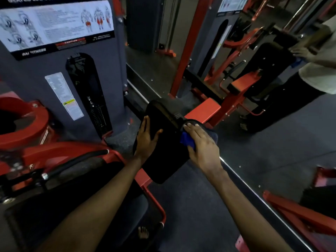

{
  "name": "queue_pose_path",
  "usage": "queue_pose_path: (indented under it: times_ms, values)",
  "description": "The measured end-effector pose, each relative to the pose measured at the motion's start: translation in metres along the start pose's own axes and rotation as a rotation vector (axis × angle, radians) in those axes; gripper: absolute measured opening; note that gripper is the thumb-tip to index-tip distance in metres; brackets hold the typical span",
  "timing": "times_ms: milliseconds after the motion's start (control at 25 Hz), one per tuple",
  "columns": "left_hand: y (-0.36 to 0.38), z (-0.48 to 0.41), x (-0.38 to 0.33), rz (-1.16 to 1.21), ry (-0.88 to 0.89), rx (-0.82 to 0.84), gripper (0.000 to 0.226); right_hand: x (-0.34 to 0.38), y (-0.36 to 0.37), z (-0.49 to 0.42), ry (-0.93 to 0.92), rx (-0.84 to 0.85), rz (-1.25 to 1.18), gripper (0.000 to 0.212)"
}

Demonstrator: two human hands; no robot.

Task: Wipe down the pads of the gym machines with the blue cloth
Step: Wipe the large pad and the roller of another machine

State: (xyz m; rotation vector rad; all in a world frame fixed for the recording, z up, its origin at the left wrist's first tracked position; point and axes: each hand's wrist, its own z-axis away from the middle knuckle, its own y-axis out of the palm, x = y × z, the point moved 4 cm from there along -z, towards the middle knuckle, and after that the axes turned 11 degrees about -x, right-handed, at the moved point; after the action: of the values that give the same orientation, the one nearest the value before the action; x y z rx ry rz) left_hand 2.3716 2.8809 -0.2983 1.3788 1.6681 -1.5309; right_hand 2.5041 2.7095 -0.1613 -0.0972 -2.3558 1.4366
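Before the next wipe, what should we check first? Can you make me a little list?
1. Blue cloth in hand: ok, the right hand presses it against the black padded machine cushion.
2. Cushion held steady: ok, the left hand lies flat on its left side.
3. Nothing lying on the cushion: ok, only the hands and cloth touch it.
4. Cloth spread out: cannot tell, most of it hides under the hand.
5. Cushion already clean: cannot tell, it is too dark to see dust or wet marks.
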Motion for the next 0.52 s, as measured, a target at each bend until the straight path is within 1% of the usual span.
queue_pose_path:
  times_ms: [80,160,280,400,520]
  values:
    - [-0.001,0.000,0.003,0.013,-0.025,0.020,0.095,-0.001,0.003,0.001,-0.021,-0.016,0.025,0.068]
    - [-0.001,0.000,0.007,0.012,0.005,0.041,0.097,0.017,0.019,-0.027,-0.031,-0.030,0.069,0.066]
    - [-0.007,-0.002,0.011,0.014,0.026,0.081,0.099,0.050,0.039,-0.071,0.002,-0.037,0.119,0.063]
    - [-0.012,-0.003,0.013,0.026,-0.012,0.128,0.100,0.044,0.033,-0.052,-0.019,0.027,0.193,0.067]
    - [-0.008,-0.003,0.018,0.018,-0.036,0.122,0.101,0.024,0.021,-0.018,0.013,0.082,0.285,0.073]
